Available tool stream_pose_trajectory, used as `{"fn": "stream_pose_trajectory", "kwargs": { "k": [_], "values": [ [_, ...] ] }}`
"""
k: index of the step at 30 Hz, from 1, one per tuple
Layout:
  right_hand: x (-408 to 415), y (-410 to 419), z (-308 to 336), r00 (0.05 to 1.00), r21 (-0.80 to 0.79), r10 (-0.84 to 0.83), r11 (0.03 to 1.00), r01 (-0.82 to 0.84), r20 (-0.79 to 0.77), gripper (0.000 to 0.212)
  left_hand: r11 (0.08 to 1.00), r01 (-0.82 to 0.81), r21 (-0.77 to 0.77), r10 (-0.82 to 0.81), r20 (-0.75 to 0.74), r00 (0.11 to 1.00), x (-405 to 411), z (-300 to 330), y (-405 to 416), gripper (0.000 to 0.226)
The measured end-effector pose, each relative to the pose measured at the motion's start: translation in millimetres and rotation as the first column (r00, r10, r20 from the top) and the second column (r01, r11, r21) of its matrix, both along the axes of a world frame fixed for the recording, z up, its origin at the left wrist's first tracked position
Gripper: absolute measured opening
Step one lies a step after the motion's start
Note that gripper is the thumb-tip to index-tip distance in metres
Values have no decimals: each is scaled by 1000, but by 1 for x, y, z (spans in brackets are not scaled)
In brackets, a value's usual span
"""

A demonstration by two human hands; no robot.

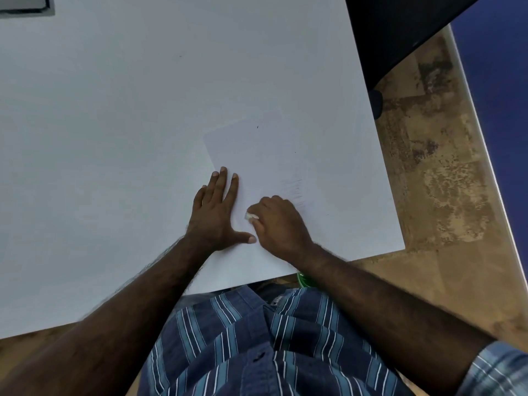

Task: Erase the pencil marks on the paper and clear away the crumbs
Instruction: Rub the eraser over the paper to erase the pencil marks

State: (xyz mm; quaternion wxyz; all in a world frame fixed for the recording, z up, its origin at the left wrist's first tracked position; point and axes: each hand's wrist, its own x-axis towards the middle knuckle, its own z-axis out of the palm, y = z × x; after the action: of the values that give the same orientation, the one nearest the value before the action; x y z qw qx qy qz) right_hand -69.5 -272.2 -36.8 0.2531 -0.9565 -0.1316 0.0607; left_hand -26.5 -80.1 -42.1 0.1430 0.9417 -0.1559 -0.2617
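Paper, a white sheet [257,155], lies on the pale grey table [114,138] near its right edge. Left hand [213,215] presses flat, fingers spread, on the sheet's left edge; right hand [278,224] pinches a small white eraser [251,216] against it, beside faint pencil marks [295,191].

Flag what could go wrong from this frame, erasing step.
1. The left hand pins only the left edge of the paper; strokes toward the free right side could buckle or crease the sheet.
2. The eraser barely shows from the right hand grip, so it could slip out.
3. Faint pencil marks lie right of the hand and could get smudged or missed.
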Motion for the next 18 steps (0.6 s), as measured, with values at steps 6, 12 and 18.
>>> {"fn": "stream_pose_trajectory", "kwargs": {
  "k": [6, 12, 18],
  "values": [
    [36, -31, -1, 950, -133, -284, 945, 300, 127, 14, 1000, -1, 31, 2, -31, 1000, 4, 3, -5, 154],
    [0, 9, -1, 998, -66, -45, 997, 48, 47, 22, 999, 0, 48, 1, -30, 1000, 4, 6, -7, 152],
    [30, -24, -3, 963, -156, -218, 957, 243, 160, 19, 998, 8, 65, -5, -52, 999, 4, 6, -7, 153]
  ]
}}
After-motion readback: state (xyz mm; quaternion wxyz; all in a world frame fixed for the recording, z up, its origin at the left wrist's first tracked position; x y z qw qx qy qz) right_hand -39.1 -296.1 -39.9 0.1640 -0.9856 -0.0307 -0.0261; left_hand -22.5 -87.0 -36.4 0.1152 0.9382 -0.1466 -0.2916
